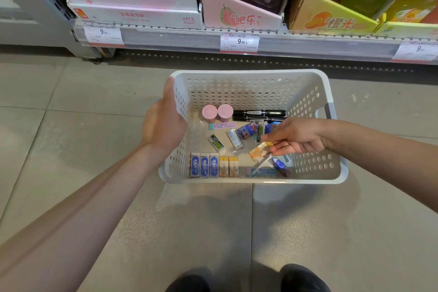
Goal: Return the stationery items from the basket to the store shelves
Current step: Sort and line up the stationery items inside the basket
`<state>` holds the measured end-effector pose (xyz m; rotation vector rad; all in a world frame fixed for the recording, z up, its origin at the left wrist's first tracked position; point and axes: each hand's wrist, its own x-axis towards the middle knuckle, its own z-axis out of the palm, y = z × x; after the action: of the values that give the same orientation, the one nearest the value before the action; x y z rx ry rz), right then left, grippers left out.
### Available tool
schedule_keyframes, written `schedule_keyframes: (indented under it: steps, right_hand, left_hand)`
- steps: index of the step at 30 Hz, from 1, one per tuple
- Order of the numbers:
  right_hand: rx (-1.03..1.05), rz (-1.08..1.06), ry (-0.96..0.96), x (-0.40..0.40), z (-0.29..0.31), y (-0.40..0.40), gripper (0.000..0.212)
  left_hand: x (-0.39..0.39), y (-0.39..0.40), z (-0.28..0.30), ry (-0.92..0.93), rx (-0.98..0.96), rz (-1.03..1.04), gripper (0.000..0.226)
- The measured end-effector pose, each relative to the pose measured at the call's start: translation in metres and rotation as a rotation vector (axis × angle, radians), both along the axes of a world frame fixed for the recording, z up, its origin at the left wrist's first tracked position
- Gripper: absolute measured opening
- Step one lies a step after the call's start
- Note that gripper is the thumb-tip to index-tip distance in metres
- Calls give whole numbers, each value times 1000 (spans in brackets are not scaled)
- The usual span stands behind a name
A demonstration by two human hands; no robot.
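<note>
Store shelf [237, 38] runs across the top of view, low to the floor, packed with display cartons: white/pink box [135, 5] left, pink guava carton [239, 13] middle, orange carton [331, 16] right. Price tags clipped on the rail. Grey tiled floor [71, 125] below; dark shoes at the bottom edge.

White perforated basket [248, 78] is held above the floor, just in front of the shelf. Left hand [163, 123] grips its left wall, fingers curled over the rim from outside.

Contents, big to small: two black markers [259, 115] lying left-right along the far wall, two pink round tubs [216, 111] beside them, row of blue boxes [204, 165] and orange boxes [228, 166] standing against the near wall, loose erasers and small packs scattered in the middle.

Right hand [296, 137] reaches in from the right, fingers pinching a small yellow-orange packet [259, 150]. Packet sits at the fingertips, left of the palm, right-centre of the basket, long axis roughly diagonal, near-left to far-right. Can't tell if it's lifted clear or touching the bottom.

Key relation: shelf is ahead and up from the packet. Right hand is the only free one, left is tied up holding the basket. My read: lift straight up past the rim, then forward to the shelf. Which carton matches the packet isn't readable. Most items are unreturned, so task looks early.
</note>
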<state>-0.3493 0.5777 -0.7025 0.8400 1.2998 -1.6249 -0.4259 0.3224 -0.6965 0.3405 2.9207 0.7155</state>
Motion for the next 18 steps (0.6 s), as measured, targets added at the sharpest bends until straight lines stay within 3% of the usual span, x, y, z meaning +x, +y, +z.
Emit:
schedule_keyframes:
  steps: [6, 10, 18]
  right_hand:
    - [143, 105, 46, -1, -3, -1, 18]
    - [508, 470, 280, -7, -23, -8, 6]
    - [649, 781, 508, -10, -47, -35, 20]
  left_hand:
    - [-1, -1, -2, 4, 3, -6, 70]
    - [-1, -1, -3, 8, 5, -14, 71]
    - [-2, -1, -2, 4, -3, -3, 71]
